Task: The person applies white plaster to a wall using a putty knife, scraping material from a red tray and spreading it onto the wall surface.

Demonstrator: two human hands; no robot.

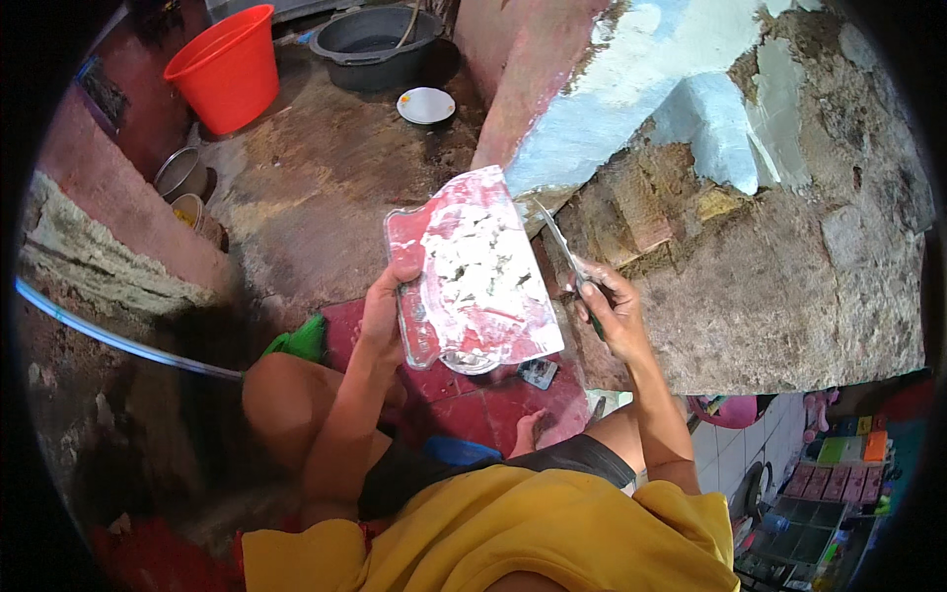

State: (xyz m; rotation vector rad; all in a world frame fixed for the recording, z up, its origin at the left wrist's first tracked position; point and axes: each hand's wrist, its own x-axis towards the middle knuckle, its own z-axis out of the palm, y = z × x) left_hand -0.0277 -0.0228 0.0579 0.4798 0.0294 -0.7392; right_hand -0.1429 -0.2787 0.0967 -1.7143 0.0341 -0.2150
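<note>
My left hand (382, 308) grips the edge of a flat red board (406, 237), its thumb on top. White putty (478, 252) is smeared thickly over much of the board, with rough dark gaps in it. My right hand (617, 314) is closed round the dark green handle of a putty knife (559, 240). The narrow blade points up and left, just right of the board, near the wall's lower edge. Beyond it is a wall (636, 84) with white and light blue patches above bare, rough masonry (710, 266). Partly hidden under the board is a round silvery container (469, 364).
A red bucket (229, 74), a dark basin (370, 44) and a white plate (426, 106) stand on the stained floor at the far left. A pale hose (128, 343) crosses the left side. Something green (299, 340) lies by my left knee, and a blue object (462, 451) between my legs.
</note>
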